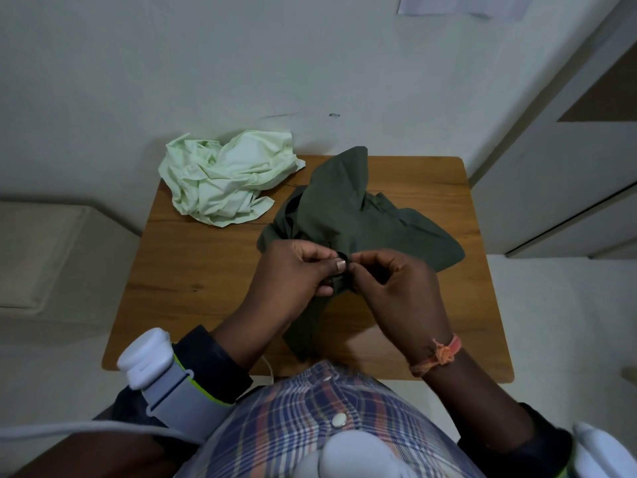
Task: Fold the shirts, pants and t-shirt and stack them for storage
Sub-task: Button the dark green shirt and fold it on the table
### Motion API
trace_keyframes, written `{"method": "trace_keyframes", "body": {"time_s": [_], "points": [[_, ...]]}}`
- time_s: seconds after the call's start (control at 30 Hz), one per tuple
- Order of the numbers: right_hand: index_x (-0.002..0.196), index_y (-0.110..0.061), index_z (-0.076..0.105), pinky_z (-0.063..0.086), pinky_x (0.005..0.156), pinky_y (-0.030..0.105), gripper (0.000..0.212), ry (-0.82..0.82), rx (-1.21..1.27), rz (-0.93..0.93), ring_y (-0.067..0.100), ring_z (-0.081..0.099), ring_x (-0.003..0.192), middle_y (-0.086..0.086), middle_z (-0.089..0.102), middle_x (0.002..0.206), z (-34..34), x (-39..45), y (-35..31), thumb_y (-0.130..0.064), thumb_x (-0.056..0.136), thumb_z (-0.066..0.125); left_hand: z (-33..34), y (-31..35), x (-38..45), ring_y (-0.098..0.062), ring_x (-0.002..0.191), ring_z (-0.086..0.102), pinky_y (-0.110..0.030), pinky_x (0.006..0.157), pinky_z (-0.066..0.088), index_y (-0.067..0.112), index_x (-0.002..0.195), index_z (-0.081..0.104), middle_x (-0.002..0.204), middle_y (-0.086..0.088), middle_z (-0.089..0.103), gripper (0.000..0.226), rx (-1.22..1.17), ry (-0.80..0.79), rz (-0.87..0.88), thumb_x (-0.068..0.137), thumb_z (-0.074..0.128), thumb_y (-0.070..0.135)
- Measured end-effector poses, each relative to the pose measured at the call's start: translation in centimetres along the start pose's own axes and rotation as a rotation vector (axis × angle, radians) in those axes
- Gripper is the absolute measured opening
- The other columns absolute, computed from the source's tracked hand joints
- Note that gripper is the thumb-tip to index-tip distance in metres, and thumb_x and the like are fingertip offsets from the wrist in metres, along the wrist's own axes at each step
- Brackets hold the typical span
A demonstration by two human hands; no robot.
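Both hands' grip hides the dark green garment (pixel 348 215) edge between them.

A brown wood tabletop (pixel 193 291) stands against a pale wall (pixel 172 63). A door (pixel 565 174), maybe, is at right.

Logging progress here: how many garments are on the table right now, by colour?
Pale green garment, crumpled, untouched: 1
Dark green garment, pinched by the left hand and right hand: 1
Total on the table: 2
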State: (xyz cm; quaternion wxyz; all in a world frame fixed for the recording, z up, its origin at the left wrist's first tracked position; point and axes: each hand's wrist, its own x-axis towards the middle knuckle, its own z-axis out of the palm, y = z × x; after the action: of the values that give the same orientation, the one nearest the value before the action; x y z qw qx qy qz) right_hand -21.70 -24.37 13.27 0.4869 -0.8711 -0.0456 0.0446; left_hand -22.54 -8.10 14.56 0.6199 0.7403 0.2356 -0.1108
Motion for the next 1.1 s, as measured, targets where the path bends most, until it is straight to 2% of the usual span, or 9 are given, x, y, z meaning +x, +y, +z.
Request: {"method": "trace_keyframes", "body": {"time_s": [0.27, 0.37, 0.5, 0.57, 0.67, 0.73, 0.8, 0.9, 1.1], "points": [[0.093, -0.019, 0.075, 0.054, 0.068, 0.033, 0.007, 0.028, -0.278, -0.204, 0.01, 0.063, 0.077, -0.004, 0.069, 0.084, 1.2, -0.8, 0.4, -0.015, 0.089, 0.072, 0.7, -1.0, -0.4, -0.011, 0.073, 0.074, -0.019, 0.065, 0.058, 0.001, 0.089, 0.077, 0.082, -0.008, 0.077, 0.015, -0.128, -0.068, -0.12, 0.09, 0.078, 0.016], [0.091, -0.019, 0.076, 0.056, 0.069, 0.025, 0.006, -0.043, 0.012, 0.002, 0.006, 0.068, 0.078, -0.006, 0.073, 0.083, 1.0, -0.3, 0.2, -0.017, 0.092, 0.071, 0.5, -1.3, 0.0, -0.009, 0.066, 0.065, -0.017, 0.056, 0.049, 0.01, 0.08, 0.075, 0.069, 0.001, 0.069, 0.018, -0.031, -0.012, -0.123, 0.096, 0.072, 0.016], [0.091, -0.01, 0.072, 0.056, 0.069, 0.032, 0.006, -0.168, 0.489, 0.286, 0.017, 0.066, 0.073, 0.006, 0.072, 0.081, -0.3, 1.1, 0.4, -0.007, 0.094, 0.067, 0.3, -0.7, 0.6, -0.021, 0.091, 0.071, -0.034, 0.082, 0.053, 0.011, 0.098, 0.077, 0.092, -0.011, 0.077, 0.02, -0.036, -0.134, -0.121, 0.103, 0.063, 0.025], [0.102, -0.014, 0.067, 0.058, 0.075, 0.029, 0.009, -0.165, 0.41, 0.155, 0.012, 0.068, 0.084, 0.004, 0.071, 0.095, -0.5, 0.7, 0.4, -0.017, 0.094, 0.07, 0.0, 0.1, 1.1, -0.023, 0.102, 0.073, -0.036, 0.092, 0.054, 0.014, 0.102, 0.077, 0.101, -0.008, 0.079, 0.022, -0.146, -0.18, -0.141, 0.103, 0.062, 0.03], [0.117, -0.028, 0.056, 0.052, 0.084, 0.015, 0.041, -0.167, 0.139, 0.08, -0.002, 0.059, 0.102, -0.012, 0.061, 0.111, 0.4, -0.1, 0.5, -0.037, 0.084, 0.079, -0.4, 1.4, 1.7, -0.014, 0.083, 0.071, -0.028, 0.073, 0.055, 0.019, 0.081, 0.073, 0.083, -0.001, 0.076, 0.018, -0.203, -0.211, -0.096, 0.097, 0.069, 0.027], [0.111, -0.028, 0.058, 0.056, 0.082, 0.025, 0.028, -0.088, 0.063, 0.021, 0.0, 0.06, 0.098, -0.011, 0.062, 0.107, 1.1, 0.4, 0.9, -0.034, 0.089, 0.074, -0.5, 1.9, 1.8, -0.003, 0.071, 0.069, -0.017, 0.062, 0.052, 0.017, 0.091, 0.07, 0.076, 0.006, 0.072, 0.004, -0.223, -0.253, -0.038, 0.094, 0.072, 0.016], [0.102, -0.022, 0.062, 0.059, 0.076, 0.037, 0.009, -0.047, 0.127, 0.003, 0.006, 0.064, 0.088, -0.008, 0.065, 0.095, 1.0, 1.4, 1.0, -0.024, 0.095, 0.067, -0.7, 1.7, 2.1, -0.006, 0.087, 0.073, -0.022, 0.077, 0.057, 0.017, 0.109, 0.068, 0.089, 0.006, 0.076, 0.028, -0.22, -0.264, 0.009, 0.087, 0.077, 0.004], [0.096, -0.02, 0.066, 0.059, 0.073, 0.03, 0.003, -0.063, 0.182, 0.038, 0.008, 0.066, 0.084, -0.005, 0.069, 0.091, -0.9, 2.5, 0.2, -0.018, 0.095, 0.068, -1.2, 1.1, 2.5, -0.012, 0.101, 0.07, -0.035, 0.091, 0.058, 0.03, 0.111, 0.063, 0.106, 0.005, 0.072, 0.041, 0.152, -0.103, 0.191, 0.087, 0.075, -0.001], [0.098, -0.017, 0.048, 0.041, 0.064, 0.04, 0.007, -0.06, 0.33, 0.076, 0.021, 0.046, 0.069, 0.005, 0.051, 0.079, -4.7, 5.3, -1.4, -0.018, 0.103, 0.043, -3.6, 1.5, 3.1, -0.001, 0.089, 0.059, -0.018, 0.073, 0.044, 0.026, 0.105, 0.069, 0.105, 0.01, 0.065, 0.024, 0.614, 0.171, 0.571, 0.09, 0.063, 0.008]]}}
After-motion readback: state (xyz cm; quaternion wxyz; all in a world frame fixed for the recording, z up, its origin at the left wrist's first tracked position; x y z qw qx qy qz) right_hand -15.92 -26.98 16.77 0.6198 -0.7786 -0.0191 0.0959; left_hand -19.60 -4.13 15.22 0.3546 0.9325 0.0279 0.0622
